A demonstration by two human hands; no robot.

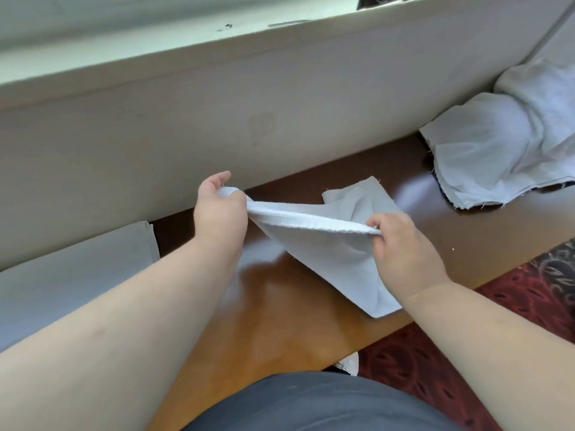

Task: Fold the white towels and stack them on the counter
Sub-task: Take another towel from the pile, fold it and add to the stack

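Head view: my left hand [219, 209] and right hand [401, 244] each pinch an end of a white towel [323, 253], stretched above the desk [280, 306]. A folded stack [68, 272] lies left, a loose pile [497, 150] right.

Beige wall [217, 119], patterned red carpet [513, 312]

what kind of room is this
Probably a hotel room or similar lodging: a polished wooden counter below a window sill, patterned red carpet, and a heap of white towels.
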